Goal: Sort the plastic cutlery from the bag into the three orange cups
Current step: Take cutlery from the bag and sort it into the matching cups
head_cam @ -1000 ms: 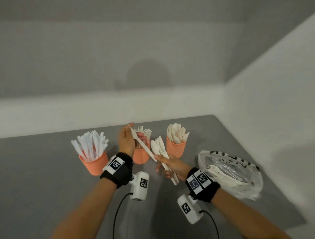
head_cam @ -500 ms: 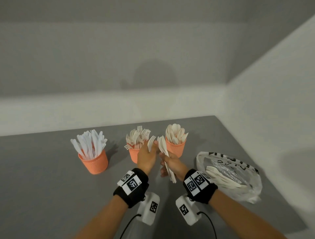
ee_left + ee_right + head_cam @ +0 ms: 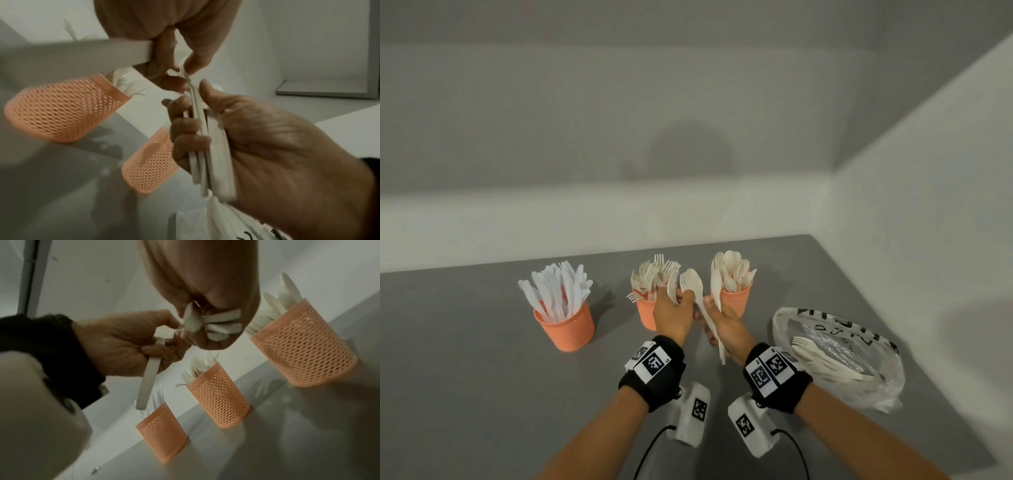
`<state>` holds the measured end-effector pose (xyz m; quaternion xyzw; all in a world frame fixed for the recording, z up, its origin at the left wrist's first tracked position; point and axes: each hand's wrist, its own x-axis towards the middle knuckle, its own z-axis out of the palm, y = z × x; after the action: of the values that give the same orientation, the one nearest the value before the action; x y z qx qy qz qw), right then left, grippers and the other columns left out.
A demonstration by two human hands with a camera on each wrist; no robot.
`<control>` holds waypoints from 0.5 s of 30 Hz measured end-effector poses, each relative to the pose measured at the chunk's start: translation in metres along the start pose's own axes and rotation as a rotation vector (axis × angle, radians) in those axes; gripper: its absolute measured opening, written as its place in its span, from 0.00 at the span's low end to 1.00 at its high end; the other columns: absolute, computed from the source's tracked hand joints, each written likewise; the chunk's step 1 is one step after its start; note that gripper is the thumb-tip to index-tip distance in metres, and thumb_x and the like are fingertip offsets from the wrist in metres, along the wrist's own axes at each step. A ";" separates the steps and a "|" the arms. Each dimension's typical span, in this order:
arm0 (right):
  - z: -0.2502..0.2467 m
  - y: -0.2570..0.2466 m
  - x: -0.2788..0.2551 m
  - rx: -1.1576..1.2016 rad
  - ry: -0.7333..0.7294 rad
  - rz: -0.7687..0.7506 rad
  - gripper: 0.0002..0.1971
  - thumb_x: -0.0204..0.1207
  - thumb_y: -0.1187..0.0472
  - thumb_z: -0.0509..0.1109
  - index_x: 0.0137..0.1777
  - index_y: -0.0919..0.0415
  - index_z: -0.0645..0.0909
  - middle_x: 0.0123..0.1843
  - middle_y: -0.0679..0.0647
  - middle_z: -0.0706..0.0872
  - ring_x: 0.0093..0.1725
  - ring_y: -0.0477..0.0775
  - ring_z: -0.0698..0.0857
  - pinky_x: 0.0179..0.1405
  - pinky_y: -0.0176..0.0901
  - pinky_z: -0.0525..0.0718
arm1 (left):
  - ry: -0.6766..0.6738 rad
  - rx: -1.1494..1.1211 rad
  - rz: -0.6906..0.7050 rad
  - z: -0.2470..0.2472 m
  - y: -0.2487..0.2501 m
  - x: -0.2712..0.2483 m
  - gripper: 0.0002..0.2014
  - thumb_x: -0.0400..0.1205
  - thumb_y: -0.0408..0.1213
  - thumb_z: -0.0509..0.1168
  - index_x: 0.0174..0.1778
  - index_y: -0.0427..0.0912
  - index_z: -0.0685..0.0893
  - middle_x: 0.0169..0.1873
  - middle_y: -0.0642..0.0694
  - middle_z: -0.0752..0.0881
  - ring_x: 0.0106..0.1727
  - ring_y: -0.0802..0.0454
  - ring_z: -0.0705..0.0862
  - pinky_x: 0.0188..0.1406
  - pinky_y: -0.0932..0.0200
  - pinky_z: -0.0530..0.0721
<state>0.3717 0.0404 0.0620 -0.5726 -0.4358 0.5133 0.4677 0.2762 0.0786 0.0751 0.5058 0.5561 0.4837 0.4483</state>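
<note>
Three orange mesh cups stand in a row: the left cup holds knives, the middle cup forks and the right cup spoons. In front of the middle and right cups my right hand grips a bundle of white cutlery, handles down. My left hand is right against it. Its thumb and forefinger pinch one piece of the bundle, while its other fingers curl round a separate white handle. The plastic bag lies on the right with forks inside.
The grey table sits in a corner. A white wall runs along its back and another along its right side, close behind the bag. Both wrists carry black bands with cameras and cables.
My left hand, which held a long piece in front of the middle cup, has moved right and down to the right hand's bundle and now pinches a piece there. The right hand has barely moved.
</note>
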 end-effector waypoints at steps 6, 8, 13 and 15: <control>0.002 0.003 0.008 -0.020 0.037 -0.042 0.23 0.86 0.54 0.51 0.75 0.69 0.64 0.28 0.52 0.76 0.16 0.40 0.72 0.15 0.32 0.69 | 0.009 -0.181 -0.035 0.005 -0.001 -0.002 0.06 0.78 0.27 0.60 0.49 0.30 0.77 0.33 0.37 0.83 0.28 0.50 0.82 0.23 0.66 0.77; 0.006 0.004 0.008 -0.015 0.038 -0.057 0.21 0.86 0.55 0.51 0.73 0.68 0.66 0.24 0.47 0.78 0.15 0.40 0.73 0.14 0.32 0.70 | -0.049 -0.196 -0.082 0.006 -0.002 -0.005 0.01 0.78 0.27 0.62 0.44 0.34 0.76 0.28 0.42 0.80 0.23 0.53 0.79 0.18 0.67 0.74; 0.008 0.009 0.012 0.011 0.153 -0.093 0.13 0.86 0.56 0.51 0.58 0.63 0.72 0.31 0.46 0.75 0.22 0.40 0.77 0.22 0.30 0.75 | 0.026 -0.199 -0.151 0.003 0.003 -0.005 0.16 0.85 0.37 0.56 0.30 0.44 0.76 0.25 0.47 0.76 0.29 0.49 0.76 0.34 0.57 0.76; 0.003 0.017 0.017 -0.082 0.256 -0.113 0.16 0.85 0.51 0.53 0.41 0.56 0.74 0.23 0.42 0.72 0.24 0.43 0.71 0.26 0.36 0.72 | 0.078 -0.238 -0.154 -0.003 0.005 0.001 0.19 0.86 0.42 0.53 0.29 0.43 0.74 0.21 0.47 0.73 0.24 0.51 0.73 0.28 0.60 0.74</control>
<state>0.3707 0.0539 0.0420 -0.6265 -0.4246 0.3909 0.5238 0.2734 0.0797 0.0801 0.3854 0.5490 0.5298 0.5190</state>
